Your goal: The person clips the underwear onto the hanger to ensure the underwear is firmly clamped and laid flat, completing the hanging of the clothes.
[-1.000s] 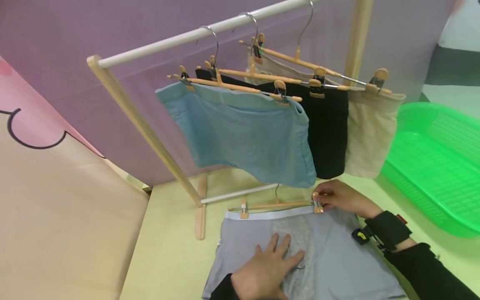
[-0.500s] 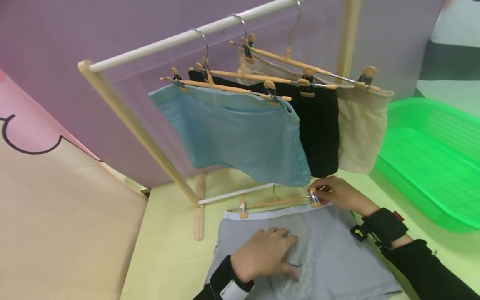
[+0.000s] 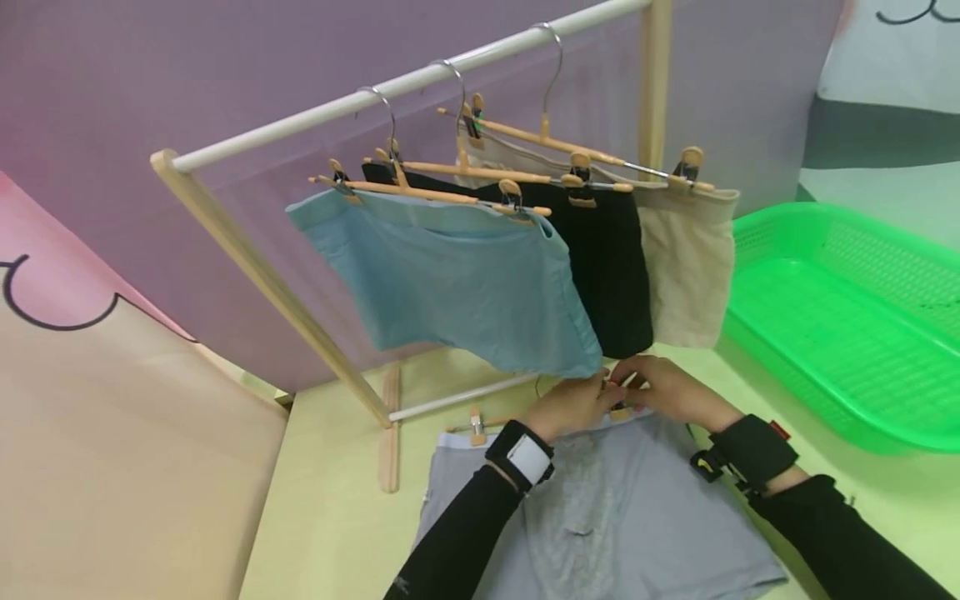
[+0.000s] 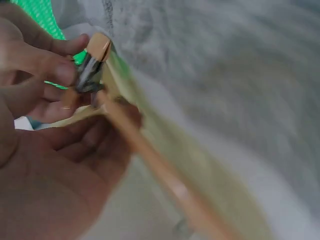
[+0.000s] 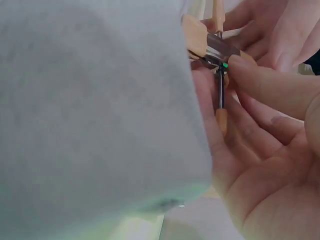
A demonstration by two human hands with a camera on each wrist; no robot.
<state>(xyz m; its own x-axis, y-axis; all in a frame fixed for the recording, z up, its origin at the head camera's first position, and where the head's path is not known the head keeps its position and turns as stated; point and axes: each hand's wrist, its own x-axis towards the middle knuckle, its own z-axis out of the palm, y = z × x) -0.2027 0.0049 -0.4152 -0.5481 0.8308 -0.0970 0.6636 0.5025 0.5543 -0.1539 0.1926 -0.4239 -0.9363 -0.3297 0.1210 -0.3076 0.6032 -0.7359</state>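
Note:
Grey boxer briefs [image 3: 675, 500] with a pale waistband and a darker centre panel lie flat. Along the waistband lies a wooden-coloured clip hanger [image 4: 170, 185], its left clip [image 3: 477, 428] at the waistband's left part. My right hand [image 3: 671, 390] pinches the right clip [image 5: 212, 47] between thumb and fingers, right at the waistband. Beside it, my left hand [image 3: 573, 406] curls its fingers around the hanger bar next to that clip, seen from the palm side [image 4: 65, 185] in the left wrist view. The left forearm covers part of the briefs.
Light blue shorts [image 3: 450, 283], black shorts [image 3: 611, 275] and beige shorts [image 3: 690, 267] hang from a rack's white rail [image 3: 300, 119], low above my hands. A green basket [image 3: 780, 400] stands to the right. The rack's wooden foot [image 3: 390, 467] rests on the table at left.
My left hand has lifted off the briefs and moved up and right to the hanger's right end. My right hand stays at the right clip. The head view has shifted slightly.

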